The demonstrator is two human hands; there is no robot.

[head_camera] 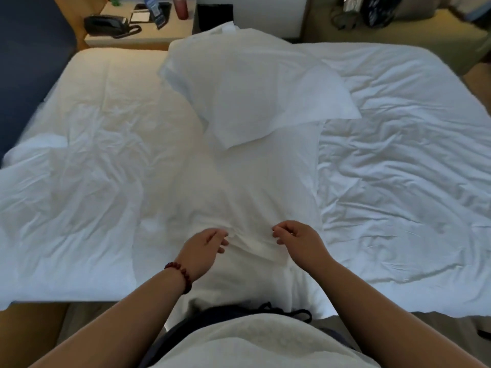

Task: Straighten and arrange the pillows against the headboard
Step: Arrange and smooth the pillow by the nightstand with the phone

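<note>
Both hands pinch the near pillow (255, 187), left hand (203, 248) and right hand (297, 241) close together gathering its white fabric. A second pillow (255, 86) lies askew just beyond, overlapping its far end, mid-bed (79, 155).

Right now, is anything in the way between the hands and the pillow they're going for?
No. The left hand and right hand are already at the near pillow, fingers curled at its cloth. A second pillow lies across its far end, toward the nightstand.
</note>
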